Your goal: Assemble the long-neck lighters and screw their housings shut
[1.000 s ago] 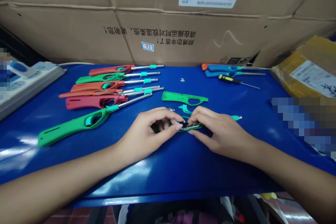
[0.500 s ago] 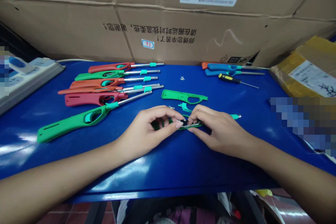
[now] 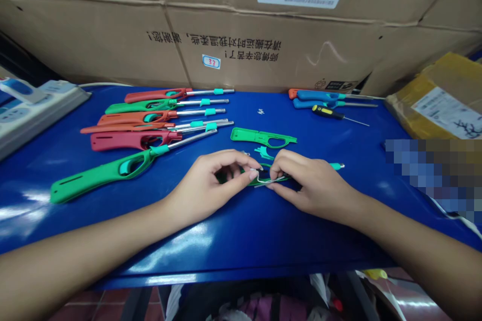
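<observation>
An opened green lighter (image 3: pixel 266 165) lies between my hands near the middle of the table, mostly hidden by my fingers. My left hand (image 3: pixel 218 180) is closed around its handle end, with thumb and forefinger pinched near the middle. In my right hand (image 3: pixel 309 176), thumb and forefinger grip a thin pale wire (image 3: pixel 259 178) that bends up toward my left thumb. A teal nozzle tip (image 3: pixel 337 166) sticks out beyond my right knuckles. Just behind my fingers are a teal trigger (image 3: pixel 265 152) and a loose green half-shell (image 3: pixel 261 136).
Several red, orange and green lighters, including a green one (image 3: pixel 101 176), lie at the left. Blue lighters (image 3: pixel 318 100) and a black-and-yellow screwdriver (image 3: pixel 327 112) are at the back right. A power strip (image 3: pixel 41 105), a large cardboard box (image 3: pixel 226 25) and a taped parcel (image 3: pixel 437 95) border the table.
The thin wire now bends up and stands clear of the shell between my fingertips. My right fingertips have lifted its lower length toward me; both hands otherwise stay in place.
</observation>
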`<state>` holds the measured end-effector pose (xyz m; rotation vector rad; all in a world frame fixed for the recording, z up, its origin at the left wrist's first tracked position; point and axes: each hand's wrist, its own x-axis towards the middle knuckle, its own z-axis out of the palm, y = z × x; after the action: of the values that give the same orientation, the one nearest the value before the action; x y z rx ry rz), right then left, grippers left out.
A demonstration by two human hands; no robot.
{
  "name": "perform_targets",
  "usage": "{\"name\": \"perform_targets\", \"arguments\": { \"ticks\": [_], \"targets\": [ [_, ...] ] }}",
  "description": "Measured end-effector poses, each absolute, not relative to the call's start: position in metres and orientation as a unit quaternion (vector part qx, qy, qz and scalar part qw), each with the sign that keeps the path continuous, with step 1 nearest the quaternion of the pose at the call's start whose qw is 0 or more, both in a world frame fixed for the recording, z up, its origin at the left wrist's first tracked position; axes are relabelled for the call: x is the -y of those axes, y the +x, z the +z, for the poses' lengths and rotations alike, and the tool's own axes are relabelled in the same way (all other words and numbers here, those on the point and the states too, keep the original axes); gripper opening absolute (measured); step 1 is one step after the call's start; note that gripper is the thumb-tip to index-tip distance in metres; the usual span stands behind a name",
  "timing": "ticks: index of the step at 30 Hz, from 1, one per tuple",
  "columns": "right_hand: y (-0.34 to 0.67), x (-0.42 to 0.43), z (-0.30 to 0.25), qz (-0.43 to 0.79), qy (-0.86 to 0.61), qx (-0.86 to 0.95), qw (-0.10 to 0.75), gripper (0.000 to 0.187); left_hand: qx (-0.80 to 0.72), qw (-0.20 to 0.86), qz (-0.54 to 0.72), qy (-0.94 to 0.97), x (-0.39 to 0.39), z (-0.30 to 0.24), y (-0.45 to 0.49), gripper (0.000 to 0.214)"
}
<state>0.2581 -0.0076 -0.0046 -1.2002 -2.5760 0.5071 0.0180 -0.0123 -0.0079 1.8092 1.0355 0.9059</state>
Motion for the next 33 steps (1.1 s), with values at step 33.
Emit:
{"name": "perform_targets", "arguments": {
  "ticks": [33],
  "targets": [
    [0.281, -0.004, 0.005, 0.224, -0.338, 0.888, 0.216, 0.021, -0.359, 0.177, 0.313, 0.861, 0.008, -0.006, 0.003, 0.015]
  ]
}}
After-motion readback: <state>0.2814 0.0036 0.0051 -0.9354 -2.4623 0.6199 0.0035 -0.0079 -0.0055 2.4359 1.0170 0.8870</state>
